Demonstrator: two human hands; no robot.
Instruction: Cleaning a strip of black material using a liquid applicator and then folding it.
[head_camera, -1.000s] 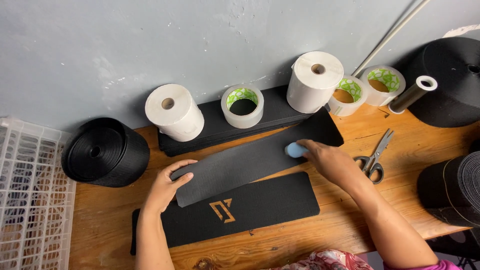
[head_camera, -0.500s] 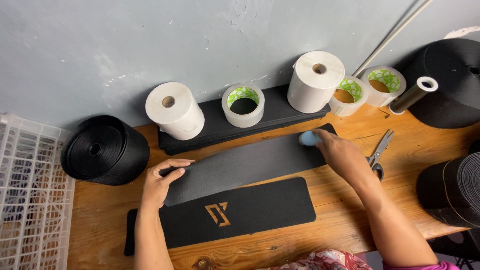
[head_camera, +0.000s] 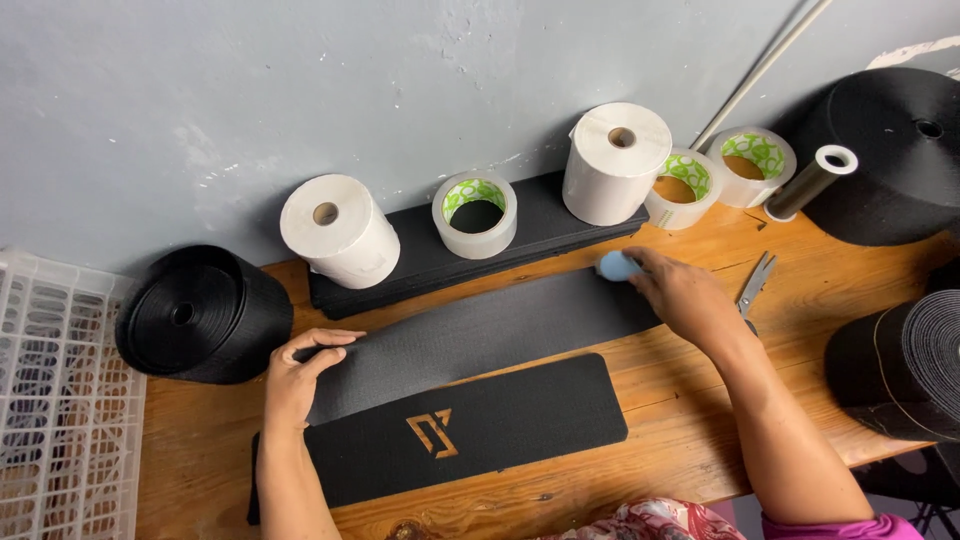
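Note:
A long dark grey sheet (head_camera: 480, 335) lies across the wooden table (head_camera: 700, 400), partly over a black pad with an orange cut-out mark (head_camera: 470, 435). My left hand (head_camera: 300, 375) presses flat on the sheet's left end, fingers spread. My right hand (head_camera: 680, 295) holds a small light blue round piece (head_camera: 617, 265) against the sheet's far right end.
Along the wall stand two white paper rolls (head_camera: 338, 230), several clear tape rolls (head_camera: 475, 212) on a stack of black pads, and a grey tube (head_camera: 812, 182). Black strap rolls (head_camera: 200, 315) sit left and right. Scissors (head_camera: 752, 288) lie by my right wrist. A white crate (head_camera: 60, 410) sits left.
My right hand slid the blue piece along the grey sheet toward its right end. My left hand stayed pressing the left end.

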